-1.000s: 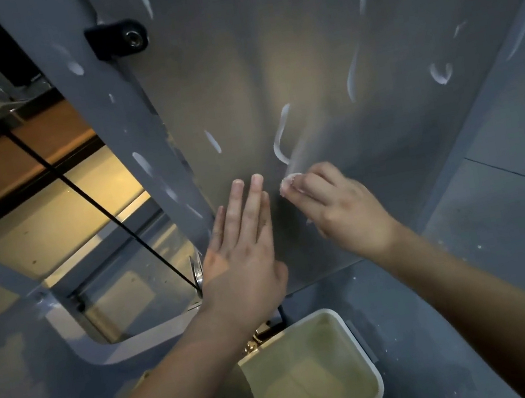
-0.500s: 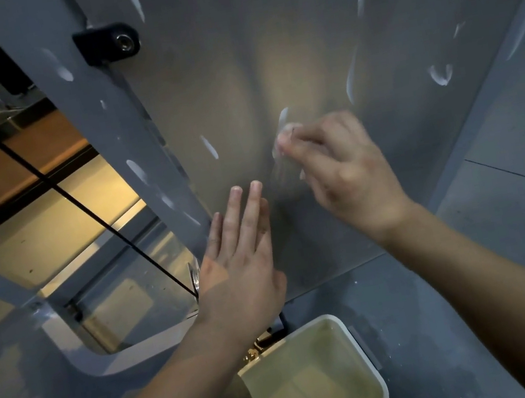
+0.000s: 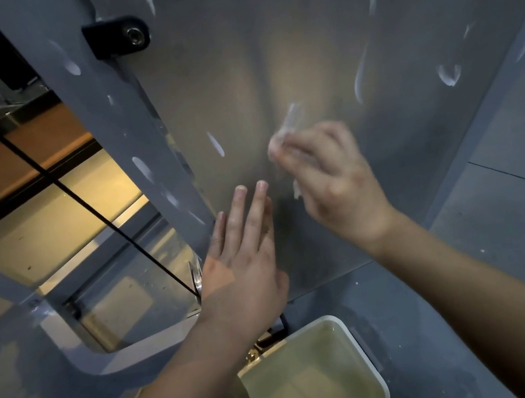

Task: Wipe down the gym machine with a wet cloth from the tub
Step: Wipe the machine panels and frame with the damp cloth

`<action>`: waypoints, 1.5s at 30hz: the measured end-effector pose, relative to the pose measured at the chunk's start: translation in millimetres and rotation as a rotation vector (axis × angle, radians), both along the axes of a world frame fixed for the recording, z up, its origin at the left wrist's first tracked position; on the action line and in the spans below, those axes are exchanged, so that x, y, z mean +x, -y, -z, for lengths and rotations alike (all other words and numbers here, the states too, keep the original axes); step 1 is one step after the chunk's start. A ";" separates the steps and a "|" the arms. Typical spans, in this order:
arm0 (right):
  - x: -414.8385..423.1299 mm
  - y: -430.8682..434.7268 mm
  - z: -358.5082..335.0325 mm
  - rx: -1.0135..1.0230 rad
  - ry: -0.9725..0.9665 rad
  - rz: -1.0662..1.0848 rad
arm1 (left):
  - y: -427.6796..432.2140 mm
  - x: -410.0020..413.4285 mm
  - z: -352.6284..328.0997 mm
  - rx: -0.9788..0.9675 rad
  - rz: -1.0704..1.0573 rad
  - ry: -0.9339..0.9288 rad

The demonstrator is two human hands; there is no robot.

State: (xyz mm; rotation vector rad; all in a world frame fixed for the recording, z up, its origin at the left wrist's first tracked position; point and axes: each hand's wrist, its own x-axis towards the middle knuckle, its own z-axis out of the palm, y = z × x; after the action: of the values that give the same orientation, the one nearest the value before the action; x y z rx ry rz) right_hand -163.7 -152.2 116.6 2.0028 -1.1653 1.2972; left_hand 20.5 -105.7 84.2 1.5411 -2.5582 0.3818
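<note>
The gym machine's grey metal panel (image 3: 280, 43) fills the upper middle, smeared with several white streaks. My right hand (image 3: 331, 180) grips a small white cloth (image 3: 279, 140) and presses it against the panel beside a streak; the hand is blurred. My left hand (image 3: 242, 254) lies flat on the panel's lower left, fingers straight and together. Below the hands stands the white tub (image 3: 363, 331) holding pale cloudy water.
A grey frame post (image 3: 91, 99) with a black bracket (image 3: 116, 37) runs down the left of the panel. A black cable (image 3: 88, 207) crosses the opening on the left. Grey floor (image 3: 516, 208) lies to the right.
My right hand has wiped the cloth up the panel, and much of the curved white streak above it is gone. My left hand has stayed flat on the panel.
</note>
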 end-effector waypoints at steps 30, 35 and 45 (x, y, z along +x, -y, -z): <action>7.1 -34.9 -34.7 0.253 0.055 0.047 | -0.3 2.4 -3.4 0.059 0.010 -0.028; 4.8 -33.0 -41.3 0.264 0.265 0.218 | 1.2 5.3 -3.6 0.066 0.008 -0.061; 16.0 -28.3 -36.6 0.256 0.578 0.181 | -1.2 5.6 -6.3 0.063 0.004 -0.040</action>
State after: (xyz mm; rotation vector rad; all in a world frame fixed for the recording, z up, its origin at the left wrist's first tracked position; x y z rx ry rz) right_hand -147.7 -123.8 153.2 1.6707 -1.8077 1.7635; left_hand 26.1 -104.5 90.5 1.5474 -2.5661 0.2690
